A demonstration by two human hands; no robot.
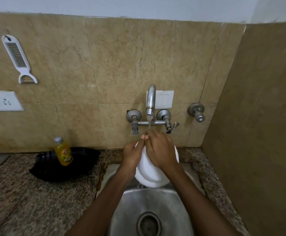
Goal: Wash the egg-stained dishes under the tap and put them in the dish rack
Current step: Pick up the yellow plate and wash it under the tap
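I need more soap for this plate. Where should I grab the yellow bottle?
Grip the yellow bottle round its middle, below the grey cap, coming from the sink side: it stands upright, its round body is bare there, and the wall is behind it.

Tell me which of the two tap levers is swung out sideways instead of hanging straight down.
The right lever, beside the running spout: it angles out to the right, while the left lever points straight down.

Counter: speckled brown-grey granite counter (19,201), along the beige tiled wall.
Set in, right: stainless steel sink (149,201).
Left of sink: black ribbed plastic dish rack (82,166), against the wall.
At the rack: yellow grey-capped bottle (63,153), upright.
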